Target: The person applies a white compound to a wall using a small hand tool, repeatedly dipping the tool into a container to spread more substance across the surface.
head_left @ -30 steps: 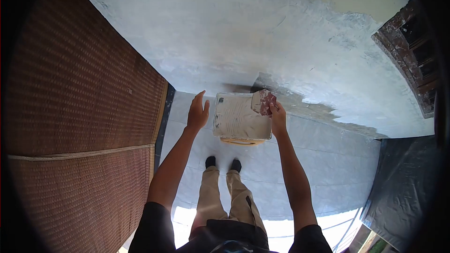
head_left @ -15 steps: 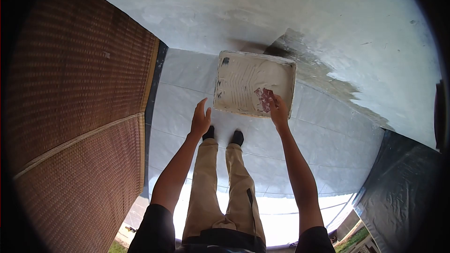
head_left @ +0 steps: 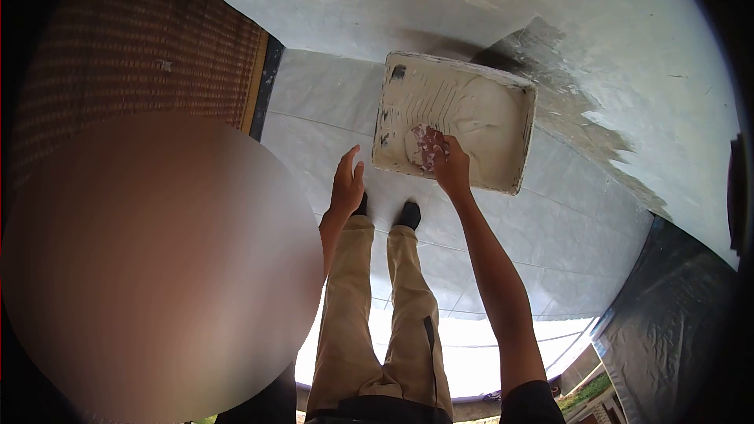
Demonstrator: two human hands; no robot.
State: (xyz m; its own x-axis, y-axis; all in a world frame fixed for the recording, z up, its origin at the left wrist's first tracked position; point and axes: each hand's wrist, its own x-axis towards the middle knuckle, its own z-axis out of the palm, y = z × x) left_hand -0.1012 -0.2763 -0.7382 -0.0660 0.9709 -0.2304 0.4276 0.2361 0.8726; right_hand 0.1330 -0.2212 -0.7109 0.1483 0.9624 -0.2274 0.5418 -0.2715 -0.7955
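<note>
Holding the scraper [head_left: 430,149] low and level should load paste [head_left: 487,102] evenly, with the right hand [head_left: 454,169]'s fingers grasping it inside the tray [head_left: 529,126] at upper centre and the left hand [head_left: 346,182]'s fingers released nearby.

A shallow rectangular tray with a smeared, dark-flecked rim [head_left: 525,135] sits slightly askew beside the wall [head_left: 353,16]. Creamy off-white paste [head_left: 488,106] coats its inside—lined with parallel ridges toward the left, smoother on the right. A flat reddish-brown scraper [head_left: 430,149], blotched with paste, is over the tray's near side—gripped in the right hand [head_left: 454,166].
</note>
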